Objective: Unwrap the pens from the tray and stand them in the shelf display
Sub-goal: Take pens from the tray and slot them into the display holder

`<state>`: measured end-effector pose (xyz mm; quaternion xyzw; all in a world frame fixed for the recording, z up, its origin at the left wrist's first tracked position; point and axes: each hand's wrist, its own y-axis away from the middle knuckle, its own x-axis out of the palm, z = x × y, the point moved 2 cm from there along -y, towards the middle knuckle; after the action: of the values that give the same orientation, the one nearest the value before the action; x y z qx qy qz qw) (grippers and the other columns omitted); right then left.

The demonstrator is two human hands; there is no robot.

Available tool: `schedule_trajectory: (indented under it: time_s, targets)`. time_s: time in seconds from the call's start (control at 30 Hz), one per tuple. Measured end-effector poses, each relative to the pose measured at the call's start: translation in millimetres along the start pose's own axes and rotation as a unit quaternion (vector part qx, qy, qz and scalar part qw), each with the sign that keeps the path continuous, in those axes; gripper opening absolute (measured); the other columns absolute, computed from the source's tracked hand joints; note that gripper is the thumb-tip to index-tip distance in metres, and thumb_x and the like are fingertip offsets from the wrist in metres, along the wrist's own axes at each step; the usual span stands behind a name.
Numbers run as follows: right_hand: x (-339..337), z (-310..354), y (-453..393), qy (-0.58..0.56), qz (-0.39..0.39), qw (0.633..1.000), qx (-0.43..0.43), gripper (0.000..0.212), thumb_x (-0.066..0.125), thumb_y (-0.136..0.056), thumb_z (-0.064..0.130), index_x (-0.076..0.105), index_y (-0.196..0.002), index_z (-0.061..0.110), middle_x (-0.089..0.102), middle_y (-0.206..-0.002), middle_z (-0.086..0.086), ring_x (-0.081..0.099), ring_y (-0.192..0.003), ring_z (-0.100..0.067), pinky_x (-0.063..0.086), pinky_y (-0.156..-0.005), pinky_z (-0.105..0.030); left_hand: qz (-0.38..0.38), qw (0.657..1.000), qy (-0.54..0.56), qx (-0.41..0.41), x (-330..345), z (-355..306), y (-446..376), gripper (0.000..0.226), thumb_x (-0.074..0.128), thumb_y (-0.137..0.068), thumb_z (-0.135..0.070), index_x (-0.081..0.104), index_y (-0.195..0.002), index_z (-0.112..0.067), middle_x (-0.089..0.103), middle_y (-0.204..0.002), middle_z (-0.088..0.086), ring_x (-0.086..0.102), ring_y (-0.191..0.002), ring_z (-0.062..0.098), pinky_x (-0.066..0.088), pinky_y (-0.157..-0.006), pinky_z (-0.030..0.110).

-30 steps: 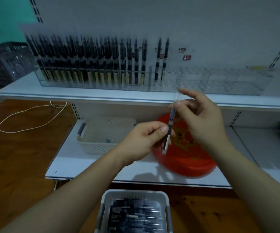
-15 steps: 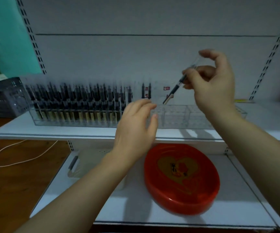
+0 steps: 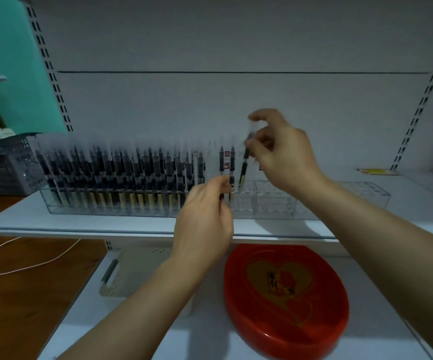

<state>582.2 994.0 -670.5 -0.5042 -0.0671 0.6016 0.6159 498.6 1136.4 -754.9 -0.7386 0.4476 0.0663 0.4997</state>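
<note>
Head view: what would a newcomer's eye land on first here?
The right hand at centre, lowering a pen into the clear display rack on the upper shelf, its left half packed with dark pens. The left hand touches a standing pen beside it. On the shelf below lies a glossy red tray.

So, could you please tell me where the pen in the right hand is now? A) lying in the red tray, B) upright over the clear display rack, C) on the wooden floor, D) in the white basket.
B: the right hand pinches the pen near its top, roughly upright, its lower end at the clear display rack on the upper shelf.
</note>
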Motion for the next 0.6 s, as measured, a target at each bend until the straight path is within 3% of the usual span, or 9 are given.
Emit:
schedule_trajectory:
  time_s: [0.07,0.17,0.3,0.37,0.5,0.6]
  targets:
    - [8.9,2.8,2.4,0.032,0.037,0.999,-0.02,0.04,0.062,-0.098,0.017,0.051,-0.135,0.025,0.068,-0.09,0.005,0.065,-0.082,-0.014,0.054,-0.076,-0.031,-0.005,1.0,0.006,-0.001,0.2,0.6,0.6,0.038,0.052,-0.097,-0.008,0.053,-0.134,-0.017,0.06,-0.12,-0.013,0.061,-0.103,0.016,0.048,-0.085,0.029]
    - [10.3,0.2,-0.3,0.029,0.026,0.999,0.005,0.04,0.063,-0.098,0.018,0.051,-0.135,0.026,0.066,-0.091,0.006,0.064,-0.083,-0.012,0.049,-0.07,-0.019,-0.008,1.0,0.007,0.006,1.3,2.3,1.9,0.037,0.052,-0.096,-0.007,0.055,-0.132,-0.016,0.061,-0.121,-0.008,0.06,-0.108,0.015,0.045,-0.086,0.026]
    - [13.0,-6.2,9.5,0.037,0.04,0.998,0.019,0.04,0.063,-0.098,0.019,0.051,-0.135,0.026,0.067,-0.09,0.006,0.065,-0.083,-0.013,0.053,-0.075,-0.028,-0.008,1.0,0.014,0.003,1.6,3.9,2.9,0.038,0.053,-0.096,-0.007,0.055,-0.132,-0.017,0.06,-0.123,-0.007,0.058,-0.113,0.013,0.047,-0.087,0.028]
    - [14.4,-7.7,13.6,0.03,0.032,0.999,0.022,0.041,0.062,-0.099,0.019,0.049,-0.137,0.027,0.067,-0.092,0.005,0.064,-0.084,-0.013,0.051,-0.076,-0.027,-0.012,1.0,0.014,0.012,1.9,4.7,3.0,0.039,0.054,-0.095,-0.006,0.056,-0.131,-0.017,0.061,-0.123,-0.007,0.055,-0.117,0.012,0.047,-0.089,0.027]
    - [15.2,-6.3,24.2,0.03,0.025,0.999,0.022,0.056,0.061,-0.1,0.019,0.039,-0.149,0.033,0.064,-0.105,0.007,0.063,-0.088,-0.012,0.051,-0.082,-0.027,0.002,0.999,0.048,0.004,0.4,7.5,4.6,0.041,0.055,-0.096,-0.012,0.054,-0.136,-0.018,0.058,-0.129,-0.01,0.055,-0.119,0.009,0.052,-0.094,0.036]
    - [9.0,-3.4,38.9,0.018,-0.026,0.999,0.006,0.061,0.062,-0.099,0.021,0.036,-0.153,0.032,0.063,-0.12,0.006,0.063,-0.094,-0.01,0.052,-0.082,-0.026,-0.02,0.996,0.087,0.014,-8.0,4.8,10.9,0.039,0.059,-0.096,-0.017,0.055,-0.135,-0.02,0.056,-0.129,-0.013,0.054,-0.12,0.006,0.053,-0.093,0.033]
